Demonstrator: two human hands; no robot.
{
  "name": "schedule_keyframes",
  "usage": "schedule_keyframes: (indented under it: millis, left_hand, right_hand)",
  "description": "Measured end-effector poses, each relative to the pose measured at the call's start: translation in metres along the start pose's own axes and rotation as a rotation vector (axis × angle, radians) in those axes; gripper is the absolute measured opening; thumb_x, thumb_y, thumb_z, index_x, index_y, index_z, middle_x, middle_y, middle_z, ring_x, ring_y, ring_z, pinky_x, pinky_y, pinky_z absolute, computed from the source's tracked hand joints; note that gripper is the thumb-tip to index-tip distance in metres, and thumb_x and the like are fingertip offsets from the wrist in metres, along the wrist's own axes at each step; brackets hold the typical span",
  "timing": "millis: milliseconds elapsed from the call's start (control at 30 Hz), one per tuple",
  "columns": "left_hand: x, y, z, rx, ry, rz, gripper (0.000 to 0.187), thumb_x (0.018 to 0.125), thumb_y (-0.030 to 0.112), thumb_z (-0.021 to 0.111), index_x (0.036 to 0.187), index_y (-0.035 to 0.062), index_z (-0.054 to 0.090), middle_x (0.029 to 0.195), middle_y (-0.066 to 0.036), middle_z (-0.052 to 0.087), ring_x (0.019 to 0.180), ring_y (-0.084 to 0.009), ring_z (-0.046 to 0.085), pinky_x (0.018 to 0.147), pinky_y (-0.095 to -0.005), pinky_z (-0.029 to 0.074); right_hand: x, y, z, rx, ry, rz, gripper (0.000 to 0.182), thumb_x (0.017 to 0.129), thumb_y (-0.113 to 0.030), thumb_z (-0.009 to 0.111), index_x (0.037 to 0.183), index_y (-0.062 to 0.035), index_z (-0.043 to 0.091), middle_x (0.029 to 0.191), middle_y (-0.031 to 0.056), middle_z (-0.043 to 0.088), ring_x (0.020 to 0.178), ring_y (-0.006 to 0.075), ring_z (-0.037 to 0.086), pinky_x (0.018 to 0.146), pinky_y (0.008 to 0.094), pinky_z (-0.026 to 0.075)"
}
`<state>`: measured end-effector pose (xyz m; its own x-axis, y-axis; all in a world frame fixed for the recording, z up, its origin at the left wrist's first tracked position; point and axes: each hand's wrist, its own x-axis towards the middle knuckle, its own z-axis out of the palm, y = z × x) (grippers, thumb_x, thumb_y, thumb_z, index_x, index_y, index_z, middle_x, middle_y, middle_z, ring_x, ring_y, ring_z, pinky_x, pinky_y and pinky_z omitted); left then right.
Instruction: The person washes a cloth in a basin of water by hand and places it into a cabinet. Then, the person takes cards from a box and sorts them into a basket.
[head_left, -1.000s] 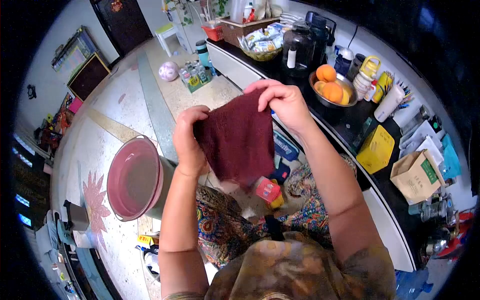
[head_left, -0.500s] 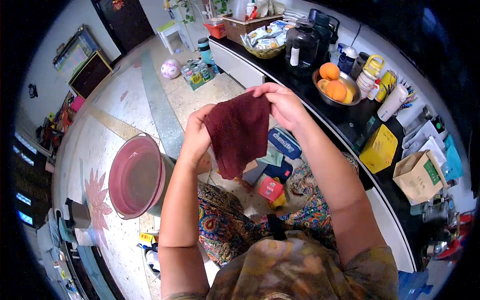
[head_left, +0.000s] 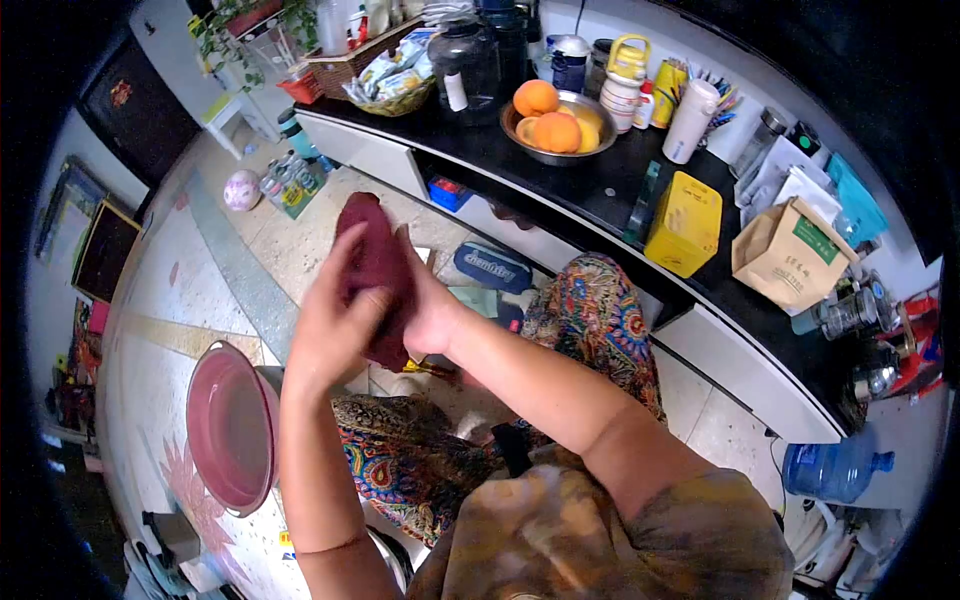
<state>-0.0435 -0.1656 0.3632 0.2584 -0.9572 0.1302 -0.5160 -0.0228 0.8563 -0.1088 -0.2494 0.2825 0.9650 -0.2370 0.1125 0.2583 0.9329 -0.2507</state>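
A dark maroon cloth (head_left: 382, 262) is folded between my two hands in front of my lap. My left hand (head_left: 330, 325) lies over its near left side, thumb and fingers pressed on the fabric and somewhat blurred. Behind the right side of the cloth is my right hand (head_left: 432, 312), closed on it, with most of its fingers hidden. To the lower left stands a pink basin (head_left: 232, 430) containing water, apart from both hands.
A black counter (head_left: 590, 195) runs along the right, with open drawers below. On it are a metal bowl (head_left: 585, 152) of oranges, a yellow tin (head_left: 686, 222) and a paper bag (head_left: 790, 258). A blue chemistry pouch (head_left: 492, 267) lies on the floor ahead.
The cloth was spread between both hands and is now folded together, with the hands brought close. My view has turned right, toward the counter.
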Motion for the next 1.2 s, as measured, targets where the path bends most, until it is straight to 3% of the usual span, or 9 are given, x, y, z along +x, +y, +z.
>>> schedule_keyframes:
  millis: [100, 167, 467, 700, 900, 1067, 1100, 1167, 1200]
  left_hand:
    - [-0.007, 0.02, 0.011, 0.212, -0.104, 0.239, 0.054, 0.076, 0.011, 0.055, 0.125, 0.0042, 0.033, 0.128, -0.012, 0.034, 0.116, -0.0219, 0.036, 0.091, -0.0303, 0.032]
    - [-0.009, 0.02, 0.011, 0.008, -0.115, 0.26, 0.053, 0.075, 0.009, 0.055, 0.124, 0.0045, 0.035, 0.129, -0.012, 0.033, 0.116, -0.0205, 0.036, 0.09, -0.0301, 0.034]
    - [-0.038, 0.002, -0.013, -0.277, 0.239, 0.118, 0.03, 0.082, 0.018, 0.048, 0.105, -0.0025, 0.051, 0.105, -0.014, 0.054, 0.098, -0.0209, 0.051, 0.076, -0.0281, 0.042]
    - [-0.047, -0.054, -0.014, -0.465, 0.283, -0.102, 0.023, 0.085, 0.013, 0.043, 0.099, -0.0037, 0.052, 0.092, -0.011, 0.058, 0.083, -0.0167, 0.056, 0.07, -0.0251, 0.043]
    - [-0.037, -0.06, 0.007, -0.6, 0.255, -0.157, 0.02, 0.085, 0.011, 0.046, 0.097, -0.0032, 0.053, 0.086, -0.01, 0.059, 0.079, -0.0145, 0.056, 0.073, -0.0247, 0.043]
    - [-0.035, -0.062, 0.016, -0.577, 0.249, -0.18, 0.021, 0.085, 0.013, 0.046, 0.095, -0.003, 0.054, 0.085, -0.009, 0.059, 0.077, -0.0151, 0.056, 0.071, -0.0254, 0.043]
    - [-0.035, -0.063, 0.016, -0.579, 0.26, -0.177, 0.021, 0.085, 0.013, 0.046, 0.095, -0.003, 0.054, 0.085, -0.009, 0.059, 0.077, -0.0151, 0.056, 0.071, -0.0254, 0.043]
    - [-0.036, -0.065, 0.018, -0.581, 0.26, -0.215, 0.021, 0.085, 0.013, 0.046, 0.095, -0.0027, 0.054, 0.084, -0.009, 0.059, 0.077, -0.015, 0.056, 0.072, -0.0255, 0.043]
    - [-0.036, -0.063, 0.019, -0.565, 0.282, -0.25, 0.02, 0.085, 0.013, 0.046, 0.094, -0.0027, 0.053, 0.083, -0.008, 0.059, 0.077, -0.015, 0.056, 0.072, -0.0256, 0.043]
  right_hand:
    - [-0.009, -0.005, -0.004, 0.027, -0.03, -0.184, 0.043, 0.085, -0.043, 0.034, 0.115, -0.0152, 0.044, 0.114, 0.006, 0.048, 0.102, 0.0199, 0.047, 0.089, 0.0366, 0.036]
    - [-0.006, -0.022, -0.012, 0.103, -0.619, -0.209, 0.04, 0.087, -0.036, 0.029, 0.119, -0.0133, 0.039, 0.119, 0.0075, 0.044, 0.108, 0.0211, 0.042, 0.093, 0.0366, 0.032]
    - [-0.12, -0.126, 0.02, -0.571, 0.283, -0.494, 0.035, 0.084, -0.025, 0.036, 0.114, -0.0089, 0.043, 0.113, 0.0103, 0.048, 0.102, 0.0264, 0.046, 0.09, 0.0424, 0.035]
    - [-0.244, -0.111, -0.063, -0.37, 0.898, -0.353, 0.033, 0.082, -0.017, 0.041, 0.112, -0.0067, 0.045, 0.111, 0.0127, 0.05, 0.098, 0.0301, 0.049, 0.088, 0.046, 0.037]
    - [-0.28, -0.107, -0.156, 0.031, 0.972, -0.371, 0.038, 0.082, -0.018, 0.041, 0.119, -0.0122, 0.039, 0.113, 0.0129, 0.048, 0.093, 0.0287, 0.053, 0.081, 0.0448, 0.043]
    - [-0.271, -0.119, -0.214, -0.789, 1.289, -1.114, 0.038, 0.081, -0.013, 0.046, 0.117, -0.001, 0.04, 0.113, 0.0161, 0.046, 0.097, 0.0329, 0.047, 0.086, 0.0423, 0.036]
    - [-0.267, -0.124, -0.221, -0.795, 1.28, -1.112, 0.038, 0.081, -0.013, 0.046, 0.117, -0.001, 0.04, 0.113, 0.0161, 0.046, 0.097, 0.0329, 0.047, 0.086, 0.0423, 0.036]
    - [-0.261, -0.133, -0.232, -1.514, 1.794, -1.047, 0.034, 0.084, -0.011, 0.041, 0.115, 0.0029, 0.04, 0.114, 0.0168, 0.045, 0.098, 0.0315, 0.048, 0.088, 0.0359, 0.034]
    - [-0.255, -0.144, -0.23, -1.833, 1.692, -1.152, 0.033, 0.084, -0.011, 0.042, 0.111, 0.0053, 0.042, 0.113, 0.0191, 0.046, 0.101, 0.0327, 0.046, 0.089, 0.0336, 0.031]
